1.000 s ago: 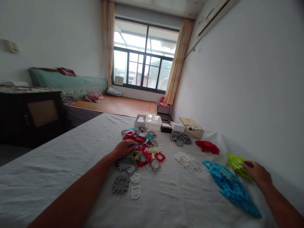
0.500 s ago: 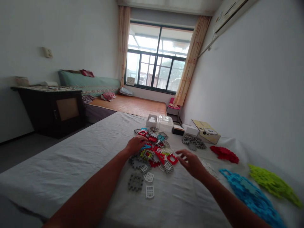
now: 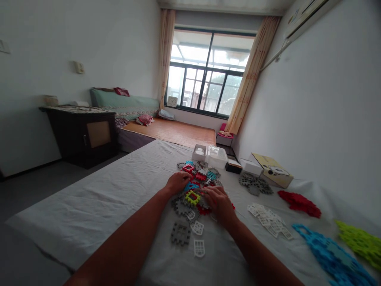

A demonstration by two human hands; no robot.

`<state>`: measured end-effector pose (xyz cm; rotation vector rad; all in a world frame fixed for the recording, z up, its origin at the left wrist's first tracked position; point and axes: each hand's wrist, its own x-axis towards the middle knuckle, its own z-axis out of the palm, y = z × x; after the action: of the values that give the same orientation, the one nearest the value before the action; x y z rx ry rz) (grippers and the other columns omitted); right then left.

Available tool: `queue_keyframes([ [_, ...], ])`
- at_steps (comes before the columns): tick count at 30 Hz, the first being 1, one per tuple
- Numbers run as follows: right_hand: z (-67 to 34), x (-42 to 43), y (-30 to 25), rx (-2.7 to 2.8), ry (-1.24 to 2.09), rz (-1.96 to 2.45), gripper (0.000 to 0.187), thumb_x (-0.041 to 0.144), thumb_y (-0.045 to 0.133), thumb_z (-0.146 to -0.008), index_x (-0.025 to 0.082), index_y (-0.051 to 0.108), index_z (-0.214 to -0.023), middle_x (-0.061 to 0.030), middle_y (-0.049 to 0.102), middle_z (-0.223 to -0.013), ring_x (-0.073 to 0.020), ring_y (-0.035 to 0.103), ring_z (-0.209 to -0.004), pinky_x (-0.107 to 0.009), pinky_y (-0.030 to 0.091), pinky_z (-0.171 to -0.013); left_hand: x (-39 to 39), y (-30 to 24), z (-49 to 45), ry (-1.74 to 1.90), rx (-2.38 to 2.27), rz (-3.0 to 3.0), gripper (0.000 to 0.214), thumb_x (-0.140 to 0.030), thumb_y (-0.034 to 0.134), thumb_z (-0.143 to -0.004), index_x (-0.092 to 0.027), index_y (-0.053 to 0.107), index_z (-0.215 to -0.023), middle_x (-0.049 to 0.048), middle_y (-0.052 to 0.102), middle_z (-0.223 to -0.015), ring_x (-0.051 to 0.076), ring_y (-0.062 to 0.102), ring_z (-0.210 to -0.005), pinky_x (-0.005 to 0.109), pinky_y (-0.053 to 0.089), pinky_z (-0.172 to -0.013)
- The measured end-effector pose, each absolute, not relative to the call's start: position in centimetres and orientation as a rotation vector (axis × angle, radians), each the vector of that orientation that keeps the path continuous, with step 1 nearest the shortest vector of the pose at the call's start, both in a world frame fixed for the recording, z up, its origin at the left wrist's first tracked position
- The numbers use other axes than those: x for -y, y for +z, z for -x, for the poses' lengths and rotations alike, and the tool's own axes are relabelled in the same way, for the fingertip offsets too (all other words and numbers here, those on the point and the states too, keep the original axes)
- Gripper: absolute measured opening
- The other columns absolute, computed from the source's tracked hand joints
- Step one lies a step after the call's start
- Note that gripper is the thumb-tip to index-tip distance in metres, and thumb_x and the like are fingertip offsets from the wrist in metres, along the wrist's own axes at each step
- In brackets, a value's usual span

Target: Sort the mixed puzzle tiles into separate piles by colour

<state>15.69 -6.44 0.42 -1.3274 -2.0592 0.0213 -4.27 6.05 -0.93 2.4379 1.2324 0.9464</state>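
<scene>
A mixed pile of plastic interlocking building pieces [image 3: 201,176] lies on the cloth, in red, grey, white, blue and green. At its left edge rests my left hand [image 3: 178,182], fingers bent and a little apart, close to a blue piece [image 3: 192,186]; no held piece shows. My right hand [image 3: 219,201] reaches over the pile's right side with fingers stretched out, its tips near a yellow-green square piece [image 3: 193,198]. What lies under its palm is hidden. Nearer me are a grey square piece [image 3: 180,233] and a white window-shaped piece [image 3: 199,248].
To the right lie separate groups: white window pieces [image 3: 269,220], grey pieces [image 3: 255,184], red pieces [image 3: 299,202], blue pieces [image 3: 330,250] and yellow-green pieces [image 3: 358,242]. Behind stand a clear plastic box [image 3: 216,157], a small black box [image 3: 233,167] and a yellow carton [image 3: 272,170].
My right hand has moved left from beside the pile to over it, covering red and white pieces. My left hand stays at the pile's left edge. The camera view has shifted slightly left.
</scene>
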Motion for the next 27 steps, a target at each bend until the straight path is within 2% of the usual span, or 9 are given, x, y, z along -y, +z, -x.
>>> queue_keyframes([
  [2,-16.5,6.3,0.8,1.943,0.073,1.341,0.030,0.035,0.041,-0.091,0.026,0.064,-0.108,-0.0049,0.066,-0.106,-0.0208,0.057,-0.101,-0.035,0.044,-0.090,-6.1,-1.0,4.2,0.926,-1.240,-2.443,0.024,-0.031,0.050,-0.082,-0.025,0.071,-0.092,0.0018,0.072,-0.094,0.017,0.064,-0.084,0.024,0.046,-0.075],
  [5,-18.9,5.2,1.4,1.821,0.184,1.424,0.028,0.040,0.045,-0.088,0.027,0.062,-0.106,-0.0020,0.068,-0.097,-0.0188,0.062,-0.086,-0.030,0.049,-0.078,-6.2,-1.2,4.2,0.904,-1.239,-2.471,0.024,-0.030,0.050,-0.082,-0.025,0.071,-0.092,0.0014,0.071,-0.095,0.018,0.064,-0.084,0.025,0.046,-0.077],
  [9,-25.4,2.3,1.6,1.657,0.146,1.569,0.033,0.043,0.047,-0.083,0.020,0.057,-0.104,-0.0040,0.069,-0.078,-0.0201,0.064,-0.069,-0.032,0.049,-0.068,-6.1,-1.1,4.2,0.885,-1.219,-2.510,0.024,-0.030,0.050,-0.082,-0.025,0.070,-0.093,0.0011,0.071,-0.097,0.018,0.063,-0.087,0.025,0.045,-0.079],
  [15,-35.2,-0.3,-0.6,1.243,-0.086,1.847,0.034,0.046,0.051,-0.073,0.016,0.060,-0.086,-0.0116,0.069,-0.079,-0.0242,0.065,-0.075,-0.035,0.047,-0.071,-6.0,-0.9,4.2,0.867,-1.217,-2.517,0.024,-0.028,0.050,-0.082,-0.025,0.070,-0.094,0.0011,0.070,-0.096,0.017,0.062,-0.087,0.025,0.045,-0.081],
  [23,-36.4,-0.6,-2.6,1.122,-0.172,1.839,0.045,0.037,0.046,-0.071,0.011,0.059,-0.104,-0.0152,0.067,-0.094,-0.0237,0.063,-0.079,-0.037,0.046,-0.076,-5.6,-0.4,3.8,0.840,-1.104,-2.556,0.024,-0.030,0.050,-0.084,-0.024,0.071,-0.095,-0.0001,0.071,-0.095,0.015,0.061,-0.087,0.023,0.044,-0.080],
  [27,-34.2,-0.1,-2.1,1.266,-0.274,1.723,0.041,0.033,0.043,-0.073,0.012,0.059,-0.105,-0.0148,0.063,-0.102,-0.0195,0.062,-0.075,-0.036,0.046,-0.079,-5.1,0.1,3.7,0.740,-1.004,-2.540,0.025,-0.033,0.052,-0.084,-0.023,0.070,-0.097,-0.0002,0.071,-0.095,0.013,0.062,-0.084,0.020,0.044,-0.077],
])
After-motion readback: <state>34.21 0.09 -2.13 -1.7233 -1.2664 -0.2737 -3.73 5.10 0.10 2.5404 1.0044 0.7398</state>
